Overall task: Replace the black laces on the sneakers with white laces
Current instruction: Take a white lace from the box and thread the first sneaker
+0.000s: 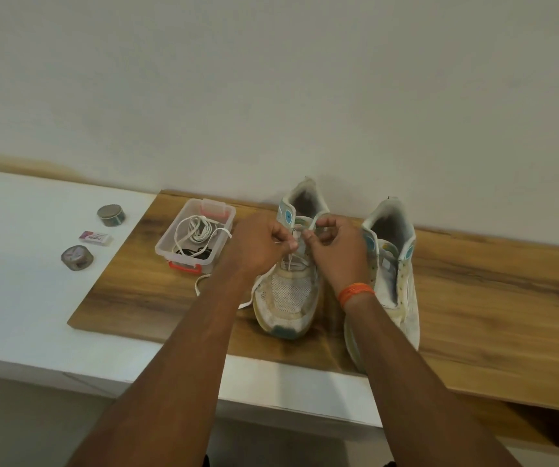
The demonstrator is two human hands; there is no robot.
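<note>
Two worn white sneakers stand on a wooden board [490, 298], toes toward me. Over the tongue of the left sneaker [288, 294], my left hand [259, 244] and my right hand [335, 247] each pinch a strand of the white lace [292, 261] that is threaded through its eyelets. One loose end of that lace trails onto the board [200, 284] under my left forearm. The right sneaker [392, 264] stands beside it with no lace that I can make out. A clear plastic box [170, 251] to the left holds another white lace [197, 230] and a black lace [193, 253].
The board lies on a white counter [18, 298] against a pale wall. On the counter to the left are two small round tins [111, 215] [76, 258] and a small white eraser [95, 237]. An orange band circles my right wrist [355, 293].
</note>
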